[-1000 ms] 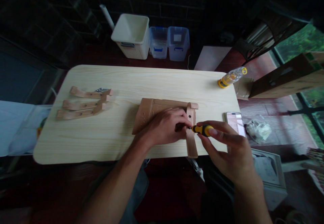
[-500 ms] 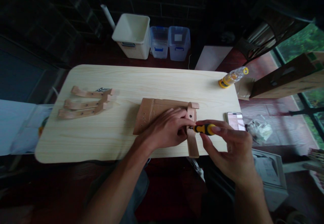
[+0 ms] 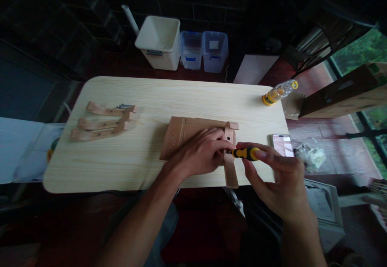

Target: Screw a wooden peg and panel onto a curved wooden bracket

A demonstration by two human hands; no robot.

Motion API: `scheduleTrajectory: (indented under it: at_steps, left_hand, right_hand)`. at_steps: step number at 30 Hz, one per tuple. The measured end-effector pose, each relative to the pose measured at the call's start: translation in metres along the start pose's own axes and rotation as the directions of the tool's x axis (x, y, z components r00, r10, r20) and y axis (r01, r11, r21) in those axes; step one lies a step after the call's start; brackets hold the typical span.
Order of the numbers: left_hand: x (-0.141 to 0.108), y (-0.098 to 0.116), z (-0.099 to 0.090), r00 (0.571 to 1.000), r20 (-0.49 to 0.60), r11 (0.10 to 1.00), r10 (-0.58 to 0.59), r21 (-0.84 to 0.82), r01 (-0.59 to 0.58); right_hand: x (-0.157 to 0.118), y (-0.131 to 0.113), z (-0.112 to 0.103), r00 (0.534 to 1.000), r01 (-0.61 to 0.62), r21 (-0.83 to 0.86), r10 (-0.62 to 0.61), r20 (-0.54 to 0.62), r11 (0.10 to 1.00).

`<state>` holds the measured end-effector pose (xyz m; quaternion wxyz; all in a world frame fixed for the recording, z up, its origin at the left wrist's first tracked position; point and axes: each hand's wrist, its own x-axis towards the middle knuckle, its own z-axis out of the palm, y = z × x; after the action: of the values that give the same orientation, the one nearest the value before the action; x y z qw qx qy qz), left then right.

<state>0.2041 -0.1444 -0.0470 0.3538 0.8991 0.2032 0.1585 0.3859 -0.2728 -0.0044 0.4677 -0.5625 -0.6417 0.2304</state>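
A short yellow-and-black screwdriver (image 3: 246, 153) is in the fingers of my right hand (image 3: 281, 178), lying nearly level with its tip pointing left. The tip meets a dark screw or hole in a curved wooden strip (image 3: 231, 174), which also has another dark hole higher up. My left hand (image 3: 202, 152) rests across a brown cardboard box (image 3: 190, 128). Its index finger and thumb close around the strip by the screwdriver tip; the exact contact is partly hidden. The strip lies across the box's right end, its lower end reaching the table's near edge.
Several similar curved wooden strips (image 3: 98, 123) lie on the left of the table (image 3: 145, 94), beside small silver metal pieces (image 3: 122, 106). A plastic bottle (image 3: 279, 92) and a phone (image 3: 282, 145) are at the right. Beyond the table stand a cream bin (image 3: 163, 57) and clear boxes (image 3: 214, 53).
The whole view has shifted slightly. My right fingers have turned a little on the screwdriver handle; my left hand stays in place on the box and strip.
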Motion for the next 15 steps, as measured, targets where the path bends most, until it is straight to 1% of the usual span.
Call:
scheduleTrajectory:
  at_steps: [8, 15]
  left_hand:
    - [0.0000, -0.0007, -0.0059, 1.000, 0.001, 0.995, 0.006, -0.095, -0.005]
    - [0.0015, -0.0030, -0.0051, 1.000, 0.013, 0.994, 0.007, -0.106, -0.005]
  right_hand:
    - [-0.0008, -0.0027, -0.0009, 1.000, -0.021, -0.025, 0.020, -0.013, 0.999]
    - [-0.0017, -0.0006, 0.0010, 0.999, 0.044, -0.075, -0.044, 0.007, 0.996]
